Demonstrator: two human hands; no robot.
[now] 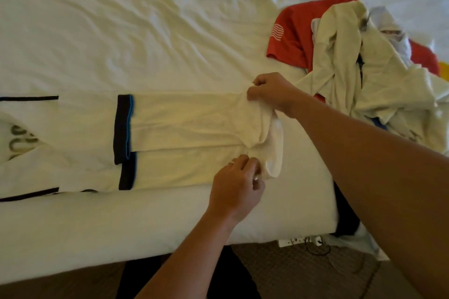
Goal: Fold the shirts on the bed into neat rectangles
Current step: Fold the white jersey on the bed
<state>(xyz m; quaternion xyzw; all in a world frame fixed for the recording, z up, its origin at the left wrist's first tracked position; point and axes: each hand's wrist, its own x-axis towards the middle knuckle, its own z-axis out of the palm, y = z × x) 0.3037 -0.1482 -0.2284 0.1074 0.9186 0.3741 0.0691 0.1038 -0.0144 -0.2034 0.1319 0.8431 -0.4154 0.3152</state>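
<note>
Right now I see a cream shirt [184, 138] lying flat along the near edge of the bed [121, 31], its sides folded in so that it forms a long band. Its two sleeves lie on top, one beside the other, each ending in a dark cuff [122, 128] with a blue edge. My left hand [237, 187] is clenched on the cloth at the near corner of the band's right-hand end, fingers pinching the fabric. My right hand [272, 93] grasps the far corner of that same end, where the cloth is bunched and lifted a little off the sheet. Between my two hands the end of the shirt curls up in a loose fold. Toward the right edge of the bed lies an unfolded pile: a red shirt [294, 31] with a white striped mark, and a pale shirt [345, 60] heaped over it. The white sheet beyond is wrinkled. Below the bed's near edge I can see brown carpet [279, 272].
</note>
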